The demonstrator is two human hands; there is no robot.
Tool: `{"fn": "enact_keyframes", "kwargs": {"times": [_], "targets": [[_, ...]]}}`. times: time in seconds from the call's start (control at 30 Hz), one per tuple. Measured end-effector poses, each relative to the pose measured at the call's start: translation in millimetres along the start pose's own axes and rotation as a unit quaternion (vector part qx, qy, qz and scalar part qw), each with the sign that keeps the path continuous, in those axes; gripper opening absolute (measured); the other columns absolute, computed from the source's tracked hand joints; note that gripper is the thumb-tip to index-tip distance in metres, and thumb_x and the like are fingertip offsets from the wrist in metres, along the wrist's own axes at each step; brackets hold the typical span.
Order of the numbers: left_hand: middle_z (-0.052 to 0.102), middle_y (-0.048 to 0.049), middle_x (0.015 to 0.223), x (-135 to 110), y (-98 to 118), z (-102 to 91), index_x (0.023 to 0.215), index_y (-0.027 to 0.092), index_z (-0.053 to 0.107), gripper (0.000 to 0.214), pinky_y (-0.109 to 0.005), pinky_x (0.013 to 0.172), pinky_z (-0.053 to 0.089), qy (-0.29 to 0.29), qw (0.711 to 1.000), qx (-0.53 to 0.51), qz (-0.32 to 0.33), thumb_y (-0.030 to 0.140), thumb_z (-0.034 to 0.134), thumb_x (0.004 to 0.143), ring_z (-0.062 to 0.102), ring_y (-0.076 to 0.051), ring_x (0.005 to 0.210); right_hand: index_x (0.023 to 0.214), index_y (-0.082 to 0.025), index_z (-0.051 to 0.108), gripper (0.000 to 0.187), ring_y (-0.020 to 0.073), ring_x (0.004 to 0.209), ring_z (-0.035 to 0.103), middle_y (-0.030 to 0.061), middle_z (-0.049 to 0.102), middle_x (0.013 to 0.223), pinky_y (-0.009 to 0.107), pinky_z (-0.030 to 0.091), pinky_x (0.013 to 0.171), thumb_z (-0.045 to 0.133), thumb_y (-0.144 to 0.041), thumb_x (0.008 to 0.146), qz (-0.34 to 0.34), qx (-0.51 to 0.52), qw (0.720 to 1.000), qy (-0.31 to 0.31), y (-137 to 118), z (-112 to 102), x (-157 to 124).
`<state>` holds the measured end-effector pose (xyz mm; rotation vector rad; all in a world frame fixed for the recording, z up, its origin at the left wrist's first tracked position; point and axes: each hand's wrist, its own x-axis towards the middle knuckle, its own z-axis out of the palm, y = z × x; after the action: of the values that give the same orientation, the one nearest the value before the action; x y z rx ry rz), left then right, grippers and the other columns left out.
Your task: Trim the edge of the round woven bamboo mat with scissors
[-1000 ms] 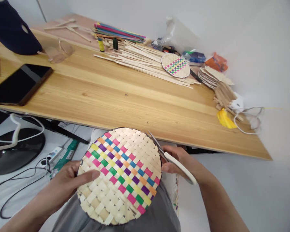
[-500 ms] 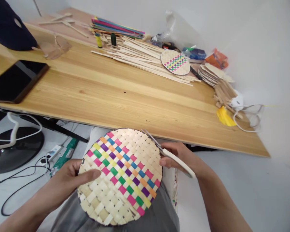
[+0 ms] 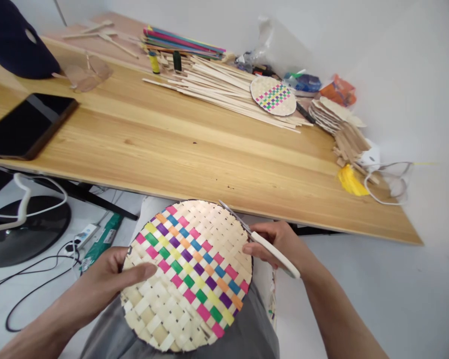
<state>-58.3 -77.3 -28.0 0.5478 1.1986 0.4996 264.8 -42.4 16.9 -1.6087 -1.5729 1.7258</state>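
Observation:
A round woven mat [image 3: 189,271] of pale strips, crossed by bands of pink, green, yellow, purple, orange and blue, rests above my lap. Its edge is dark. My left hand [image 3: 125,274] grips the left rim, thumb lying on top and the other fingers hidden beneath. At the upper right rim, my right hand [image 3: 275,244] is closed around white-handled scissors [image 3: 273,253]. The metal blades point up and left along the mat's edge and look nearly together. A fingertip of that hand touches the mat's surface.
On the wooden table [image 3: 153,144] lie a dark tablet [image 3: 30,124], pale strips [image 3: 217,89], coloured strips [image 3: 183,40], a smaller woven disc [image 3: 273,95], cardboard pieces [image 3: 349,142] and a yellow bundle [image 3: 350,180]. Below left are cables and a power strip [image 3: 81,238].
My right hand has shifted slightly, and one fingertip has moved further left onto the mat. The scissors stay by the rim, blades closer together. My left hand keeps its hold.

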Motion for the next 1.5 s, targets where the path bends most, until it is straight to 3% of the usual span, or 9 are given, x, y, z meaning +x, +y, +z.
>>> {"fn": "enact_keyframes", "kwargs": {"times": [0.33, 0.67, 0.93, 1.03, 1.1, 1.23, 1.3, 1.4, 1.5], "targets": [[0.082, -0.0066, 0.077, 0.7, -3.6, -4.5, 0.071, 0.022, 0.082, 0.020, -0.032, 0.065, 0.063, 0.002, 1.000, -0.009, 0.000, 0.038, 0.089, 0.061, 0.076, -0.026, 0.066, 0.088, -0.018, 0.060, 0.042, 0.0134, 0.071, 0.044, -0.0024, 0.052, 0.076, 0.025, 0.038, 0.062, 0.084, -0.046, 0.068, -0.037, 0.009, 0.999, -0.003, 2.4, -4.7, 0.1], [0.081, -0.0077, 0.072, -3.9, 10.1, 13.8, 0.061, 0.022, 0.078, 0.028, -0.031, 0.062, 0.063, 0.081, 0.997, -0.012, 0.007, 0.043, 0.092, 0.050, 0.076, -0.028, 0.063, 0.094, -0.017, 0.062, 0.045, 0.0145, 0.071, 0.044, -0.0013, 0.052, 0.077, 0.026, 0.038, 0.063, 0.079, -0.053, 0.073, -0.043, -0.012, 0.999, -0.002, 5.9, -5.3, -1.3], [0.082, -0.0109, 0.089, 8.6, 9.0, 9.1, 0.076, 0.019, 0.081, 0.034, -0.037, 0.072, 0.065, 0.124, 0.984, -0.127, 0.029, 0.037, 0.094, 0.050, 0.077, -0.036, 0.086, 0.099, -0.018, 0.063, 0.050, 0.0126, 0.063, 0.039, -0.0028, 0.048, 0.072, 0.025, 0.035, 0.056, 0.078, -0.057, 0.071, -0.045, 0.050, 0.996, 0.055, 20.4, 0.8, -4.3], [0.082, -0.0109, 0.095, 14.9, 4.3, 5.6, 0.081, 0.018, 0.081, 0.034, -0.039, 0.078, 0.065, 0.139, 0.976, -0.161, 0.052, 0.035, 0.093, 0.054, 0.075, -0.038, 0.096, 0.101, -0.019, 0.067, 0.057, 0.0148, 0.062, 0.047, -0.0014, 0.054, 0.070, 0.029, 0.043, 0.059, 0.080, -0.062, 0.065, -0.092, 0.191, 0.964, 0.159, 29.4, 0.1, -4.1], [0.082, -0.0106, 0.097, 16.7, 2.4, 4.2, 0.083, 0.018, 0.081, 0.034, -0.040, 0.079, 0.065, 0.154, 0.969, -0.182, 0.070, 0.034, 0.092, 0.055, 0.074, -0.038, 0.098, 0.093, -0.020, 0.070, 0.059, 0.0163, 0.062, 0.051, -0.0007, 0.055, 0.067, 0.032, 0.049, 0.061, 0.076, -0.071, 0.063, -0.109, 0.331, 0.910, 0.227, 31.9, -4.1, -6.3], [0.082, -0.0106, 0.097, 14.9, 3.3, 4.6, 0.087, 0.017, 0.081, 0.035, -0.036, 0.075, 0.064, 0.157, 0.965, -0.194, 0.083, 0.033, 0.092, 0.057, 0.075, -0.036, 0.096, 0.080, -0.018, 0.072, 0.049, 0.0112, 0.055, 0.047, -0.0026, 0.047, 0.063, 0.027, 0.050, 0.052, 0.079, -0.062, 0.060, 0.012, 0.537, 0.796, 0.277, 28.4, -15.3, -22.8], [0.082, -0.0108, 0.095, 13.9, 4.7, 6.4, 0.087, 0.016, 0.081, 0.035, -0.034, 0.074, 0.064, 0.144, 0.966, -0.193, 0.091, 0.034, 0.092, 0.059, 0.076, -0.034, 0.094, 0.080, -0.018, 0.074, 0.045, 0.0105, 0.052, 0.045, -0.0030, 0.045, 0.061, 0.026, 0.048, 0.047, 0.081, -0.056, 0.058, 0.044, 0.553, 0.789, 0.262, 27.8, -17.3, -32.9], [0.082, -0.0113, 0.092, 14.3, 6.3, 9.9, 0.083, 0.016, 0.081, 0.036, -0.035, 0.077, 0.063, 0.132, 0.966, -0.196, 0.102, 0.037, 0.092, 0.056, 0.076, -0.034, 0.093, 0.080, -0.020, 0.075, 0.052, 0.0139, 0.051, 0.047, -0.0017, 0.045, 0.058, 0.031, 0.049, 0.046, 0.078, -0.066, 0.057, 0.005, 0.527, 0.813, 0.247, 34.9, -13.5, -39.2], [0.082, -0.0115, 0.091, 15.1, 6.6, 12.1, 0.081, 0.016, 0.080, 0.037, -0.037, 0.080, 0.062, 0.152, 0.963, -0.197, 0.107, 0.036, 0.093, 0.053, 0.076, -0.035, 0.093, 0.079, -0.020, 0.075, 0.054, 0.0141, 0.051, 0.048, -0.0011, 0.047, 0.057, 0.033, 0.050, 0.049, 0.079, -0.069, 0.055, 0.031, 0.517, 0.829, 0.209, 48.3, -7.4, -35.0]]}}
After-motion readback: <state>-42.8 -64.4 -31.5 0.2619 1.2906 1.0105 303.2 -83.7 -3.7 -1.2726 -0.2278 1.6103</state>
